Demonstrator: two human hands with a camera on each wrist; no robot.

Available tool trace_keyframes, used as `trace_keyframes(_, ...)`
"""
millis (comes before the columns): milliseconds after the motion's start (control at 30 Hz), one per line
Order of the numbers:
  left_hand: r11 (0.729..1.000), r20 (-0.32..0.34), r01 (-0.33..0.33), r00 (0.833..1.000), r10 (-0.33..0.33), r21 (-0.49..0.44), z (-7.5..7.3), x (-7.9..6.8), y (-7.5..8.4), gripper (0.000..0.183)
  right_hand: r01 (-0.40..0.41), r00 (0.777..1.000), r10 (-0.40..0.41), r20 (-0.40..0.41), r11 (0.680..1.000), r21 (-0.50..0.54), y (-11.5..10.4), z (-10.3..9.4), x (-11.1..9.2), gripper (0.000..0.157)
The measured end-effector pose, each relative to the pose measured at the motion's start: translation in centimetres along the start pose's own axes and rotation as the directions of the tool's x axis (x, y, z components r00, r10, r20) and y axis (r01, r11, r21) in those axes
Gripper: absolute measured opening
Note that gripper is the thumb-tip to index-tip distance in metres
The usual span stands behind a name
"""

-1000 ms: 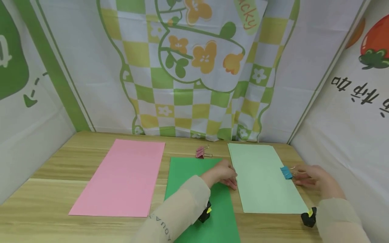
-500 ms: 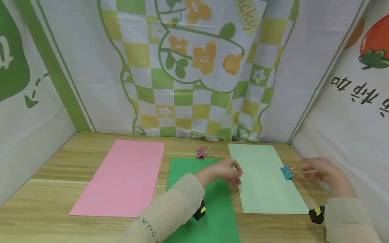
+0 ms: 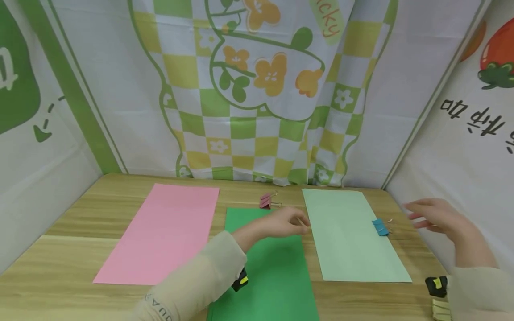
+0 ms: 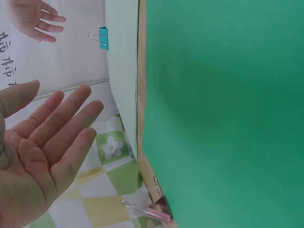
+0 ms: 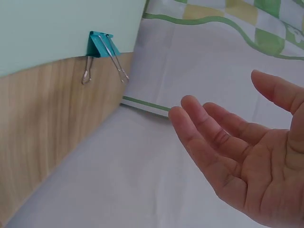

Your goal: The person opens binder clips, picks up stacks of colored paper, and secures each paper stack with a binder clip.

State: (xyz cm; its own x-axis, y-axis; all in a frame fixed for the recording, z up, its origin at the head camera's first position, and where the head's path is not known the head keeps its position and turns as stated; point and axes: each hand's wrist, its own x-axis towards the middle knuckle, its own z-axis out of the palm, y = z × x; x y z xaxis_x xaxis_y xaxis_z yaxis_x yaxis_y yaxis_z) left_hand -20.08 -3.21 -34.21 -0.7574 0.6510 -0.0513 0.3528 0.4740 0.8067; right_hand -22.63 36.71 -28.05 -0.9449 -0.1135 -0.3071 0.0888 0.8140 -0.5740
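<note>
Three lots of paper lie flat on the wood-grain tabletop [image 3: 68,258]: pink paper [image 3: 168,236] at left, dark green paper [image 3: 277,272] in the middle, pale green paper [image 3: 353,236] at right. The blue binder clip [image 3: 380,227] bites the right-hand edge of the pale green, its wire handles pointing outward. Left hand [image 3: 287,221] above the dark green, near its far right part, fingers relaxed and a little bent, palm bare in the wrist view — nothing held. Right hand [image 3: 437,216] raised off to the right of the blue clip, apart from it, fingers loosely extended, also without a load. The pink binder clip [image 3: 266,201] sits by the far edge of the dark green; whether they touch, I cannot tell. My reading of progress: the pale green looks clipped and finished with. No clip shows on the pink or the dark green — though the left sleeve [image 3: 192,276] covers part of both, and the dark green runs out of sight at the near side. The loose pink clip suggests at least one more fastening remains.
</note>
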Motion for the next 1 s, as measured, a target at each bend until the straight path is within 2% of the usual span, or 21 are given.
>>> trace_keyframes(133,0.996,0.035,-0.045,0.998,0.043,0.070,-0.4,-1.1,-0.1,0.030,0.021,1.000,-0.021,0.012,0.998,-0.053,-0.1,-0.4,-0.7,0.074)
trace_keyframes(233,0.984,0.061,-0.073,0.996,0.064,0.165,-0.8,-2.1,-0.3,0.034,0.034,0.999,-0.034,0.012,0.997,-0.074,0.0,-0.7,-1.1,0.072)
trace_keyframes(367,0.948,0.087,-0.069,0.995,0.044,0.310,-1.2,-3.8,-0.9,0.040,0.043,0.999,-0.041,0.017,0.993,-0.111,0.1,-0.9,-1.7,0.071)
trace_keyframes(467,0.925,0.091,-0.048,0.996,0.015,0.378,-1.3,-5.1,-1.5,0.043,0.042,0.999,-0.041,0.010,0.990,-0.136,0.2,-1.0,-2.2,0.070)
trace_keyframes(667,0.907,0.092,-0.036,0.996,-0.003,0.419,-1.6,-7.1,-2.4,0.049,0.018,1.000,-0.018,0.000,0.986,-0.167,0.8,-1.2,-3.2,0.069)
trace_keyframes(1000,0.884,0.098,-0.018,0.995,-0.031,0.466,-1.5,-8.8,-3.5,0.055,-0.003,1.000,0.006,0.015,0.984,-0.176,3.3,-1.0,-3.8,0.070)
